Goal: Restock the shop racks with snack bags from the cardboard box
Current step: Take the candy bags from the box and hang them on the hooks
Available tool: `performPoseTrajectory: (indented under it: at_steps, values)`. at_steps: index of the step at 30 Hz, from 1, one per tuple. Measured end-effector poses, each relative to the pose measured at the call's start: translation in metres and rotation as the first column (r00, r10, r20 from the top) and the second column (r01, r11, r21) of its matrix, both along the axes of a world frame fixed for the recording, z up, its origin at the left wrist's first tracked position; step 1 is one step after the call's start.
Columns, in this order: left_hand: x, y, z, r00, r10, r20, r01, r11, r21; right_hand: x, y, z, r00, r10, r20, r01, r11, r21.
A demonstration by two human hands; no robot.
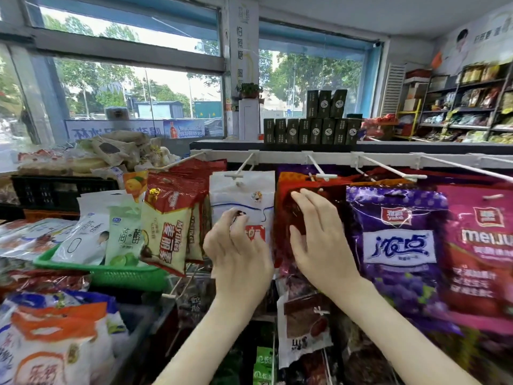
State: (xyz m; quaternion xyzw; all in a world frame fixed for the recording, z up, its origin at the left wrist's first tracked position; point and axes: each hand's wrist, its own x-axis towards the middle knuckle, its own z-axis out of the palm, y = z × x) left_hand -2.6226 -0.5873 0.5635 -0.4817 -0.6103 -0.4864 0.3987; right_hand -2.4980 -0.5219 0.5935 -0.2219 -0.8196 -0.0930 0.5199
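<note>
L hand (238, 245) is gripping white bag (244, 195); R hand (319, 237), fingers flat, is pressing red bag (283, 209). Risk: 1 uneven push, bag slipping off hook (326, 176).

Small retail shop. Snack bags (397, 240) hang on peg hooks (319, 168), stocked shelves (466, 107) along the right wall. Stacked boxes (311, 129) on top, big street windows (138, 87) behind.

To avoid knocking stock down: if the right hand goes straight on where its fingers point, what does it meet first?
The hanging dark red bag; the right hand seems to touch it with its fingertips, though depth is unclear.
</note>
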Motion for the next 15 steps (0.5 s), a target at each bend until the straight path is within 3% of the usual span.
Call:
performPoseTrajectory:
  at_steps: [3,6,8,11,15]
  values:
    - [0.027,0.014,-0.018,0.983,-0.132,-0.125,0.116,0.985,-0.127,0.024,0.008,-0.029,0.996,-0.08,0.045,0.084,0.991,-0.1]
    - [0.04,0.034,-0.024,0.949,-0.145,-0.281,0.051,0.947,-0.319,0.039,0.012,-0.032,0.976,-0.188,0.108,0.202,0.97,-0.136]
    - [0.04,0.044,-0.025,0.957,-0.112,-0.267,-0.004,0.917,-0.398,0.045,0.012,-0.031,0.974,-0.19,0.121,0.207,0.967,-0.147]
    - [0.033,0.052,-0.026,0.97,-0.084,-0.228,-0.022,0.904,-0.427,0.058,0.008,-0.025,0.963,-0.231,0.139,0.249,0.96,-0.131]
    - [0.024,0.055,-0.022,0.968,-0.078,-0.239,-0.02,0.923,-0.383,0.081,0.018,-0.015,0.865,-0.444,0.236,0.464,0.885,-0.036]
